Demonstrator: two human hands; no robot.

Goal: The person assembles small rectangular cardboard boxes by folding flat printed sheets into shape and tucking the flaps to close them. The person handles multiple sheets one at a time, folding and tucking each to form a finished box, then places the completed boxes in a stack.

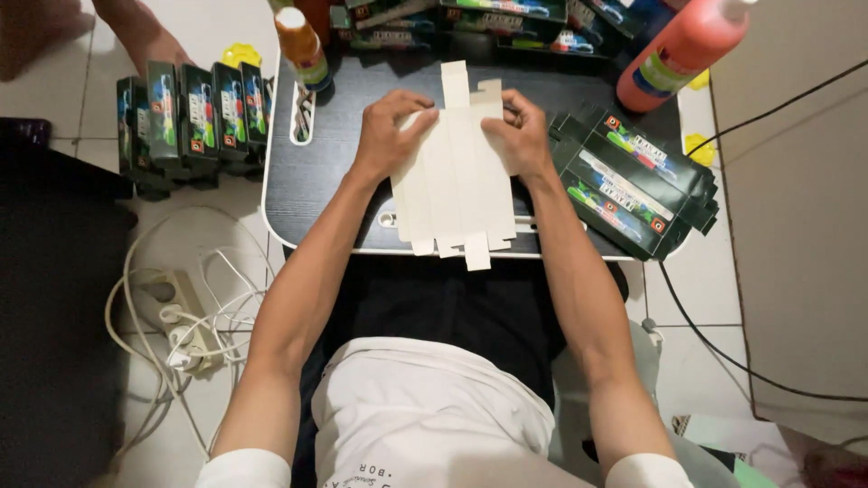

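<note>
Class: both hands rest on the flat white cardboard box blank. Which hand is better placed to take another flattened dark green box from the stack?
Probably the right hand: the stack of flattened dark green boxes lies beside it, whereas the left hand is across the flat white cardboard box blank.

Matt white card blank [455, 176], dark woodgrain tabletop [334, 172], glossy printed cartons [633, 181]

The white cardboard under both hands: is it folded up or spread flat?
Spread flat. The white cardboard lies plain side up on the black table, its panels and tabs unfolded, with both hands pressing its upper part.
</note>
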